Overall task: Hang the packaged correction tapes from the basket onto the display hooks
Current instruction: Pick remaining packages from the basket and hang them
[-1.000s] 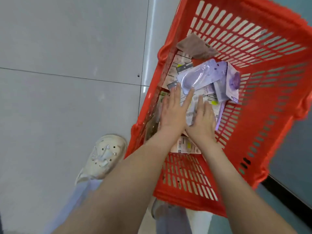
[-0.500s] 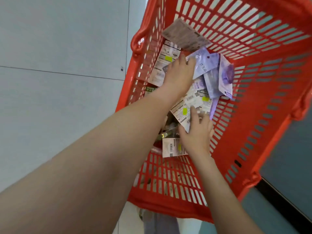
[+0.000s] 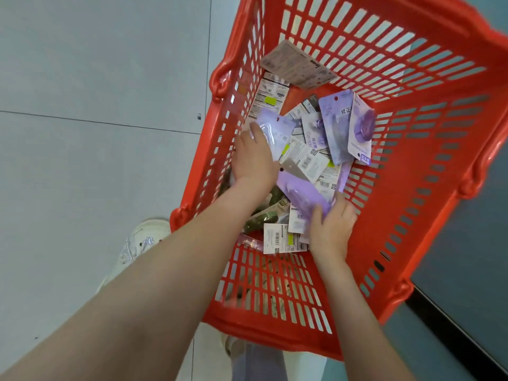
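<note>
A red plastic basket holds several packaged correction tapes, purple-fronted and white-backed, in a loose pile. My left hand is at the pile's left side and grips one purple pack, thumb pressed on its clear blister. Lower down, my right hand holds another purple pack by its lower end, thumb on the front and fingers behind. Two more purple packs lean against the right of the pile. No display hooks are in view.
A grey-brown carded pack leans on the basket's far wall. Green packaged items lie under the pile near my left forearm. Grey floor tiles lie to the left, with my white shoe. A dark skirting strip runs along the right.
My left hand drew back from the far side of the pile with a purple pack in it. My right hand moved right and took hold of another purple pack.
</note>
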The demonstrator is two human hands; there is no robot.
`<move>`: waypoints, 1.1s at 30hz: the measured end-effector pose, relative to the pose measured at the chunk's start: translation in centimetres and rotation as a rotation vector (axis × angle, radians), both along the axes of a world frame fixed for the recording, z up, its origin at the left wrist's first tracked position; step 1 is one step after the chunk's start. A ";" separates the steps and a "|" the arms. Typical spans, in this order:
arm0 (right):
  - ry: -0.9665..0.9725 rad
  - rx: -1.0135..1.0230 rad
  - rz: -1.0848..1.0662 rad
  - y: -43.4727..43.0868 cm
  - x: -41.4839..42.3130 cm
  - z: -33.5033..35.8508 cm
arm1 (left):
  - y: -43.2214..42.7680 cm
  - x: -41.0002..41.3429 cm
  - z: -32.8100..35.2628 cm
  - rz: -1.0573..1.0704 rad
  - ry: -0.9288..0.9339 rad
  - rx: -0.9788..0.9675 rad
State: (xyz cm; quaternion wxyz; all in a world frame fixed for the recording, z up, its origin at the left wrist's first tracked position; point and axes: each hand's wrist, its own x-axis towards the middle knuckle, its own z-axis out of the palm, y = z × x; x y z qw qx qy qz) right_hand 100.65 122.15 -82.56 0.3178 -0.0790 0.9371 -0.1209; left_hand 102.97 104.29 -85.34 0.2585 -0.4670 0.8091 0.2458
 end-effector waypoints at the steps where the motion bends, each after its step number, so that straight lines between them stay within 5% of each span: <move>1: 0.015 -0.002 0.076 -0.4 0.2 -0.5 | 0.2 0.2 -0.2 -0.047 -0.027 -0.037; 5: 0.005 0.110 0.382 -0.7 0.2 -1.8 | 1.4 0.9 0.4 -0.265 -0.052 -0.165; 11: -0.056 0.093 0.249 -0.4 -0.2 4.7 | 1.4 2.4 9.0 -0.029 0.117 0.253; 18: 0.026 -0.209 0.070 -4.2 0.0 29.1 | -1.8 3.6 30.9 0.046 0.273 0.429; 33: 0.612 -0.260 -0.129 -5.3 1.8 79.0 | -4.0 1.4 79.7 -0.611 0.851 0.333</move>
